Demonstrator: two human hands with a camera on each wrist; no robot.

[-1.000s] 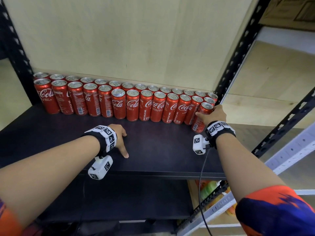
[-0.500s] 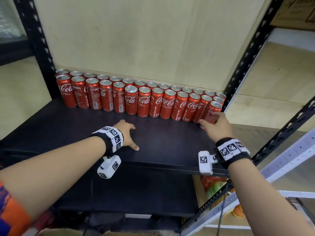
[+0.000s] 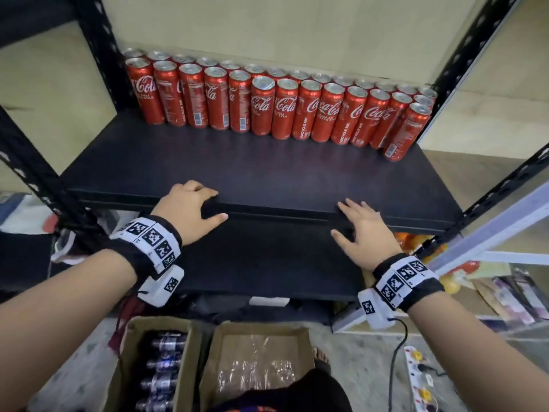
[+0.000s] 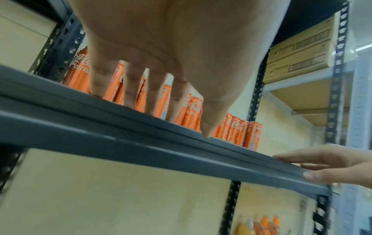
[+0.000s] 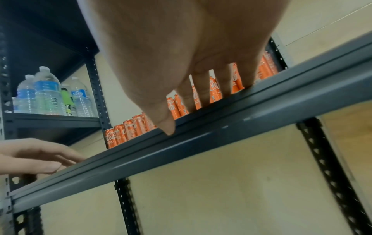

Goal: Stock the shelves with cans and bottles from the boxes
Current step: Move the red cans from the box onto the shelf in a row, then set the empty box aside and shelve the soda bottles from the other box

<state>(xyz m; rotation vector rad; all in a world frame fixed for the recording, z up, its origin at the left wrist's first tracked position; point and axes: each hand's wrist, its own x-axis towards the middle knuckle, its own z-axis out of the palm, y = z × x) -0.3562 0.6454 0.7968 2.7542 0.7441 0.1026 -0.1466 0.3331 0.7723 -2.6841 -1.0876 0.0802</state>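
Two rows of red cola cans (image 3: 279, 108), upright along the back of the black shelf (image 3: 267, 173), silver tops up; front row runs from the left upright to the right one. One extra can (image 3: 405, 132) forward of the rows at the right end, just beside the right upright (image 3: 463, 55).

Left hand (image 3: 190, 211): empty, fingers (image 4: 104, 79) relaxed and resting over the front lip of the shelf, thumb (image 3: 218, 218) below the edge.

Right hand (image 3: 365, 230): empty, fingers (image 5: 201, 89) straight and spread, tips touching the front edge of the shelf, well apart from the cans.

Two open cardboard boxes on the floor below. Left box (image 3: 124, 367): dark bottles (image 3: 163, 367) with silver-blue labels, lying in a row. Right box (image 3: 219, 346): crumpled clear plastic wrap (image 3: 255, 373) inside; further contents cannot be told.

Water bottles (image 5: 48, 93), clear with blue labels, standing on a neighbouring shelf at the left in the right wrist view. Stacked cartons (image 4: 298, 52) on a higher shelf to the right in the left wrist view. White power strip (image 3: 421, 382) on the floor at the right.
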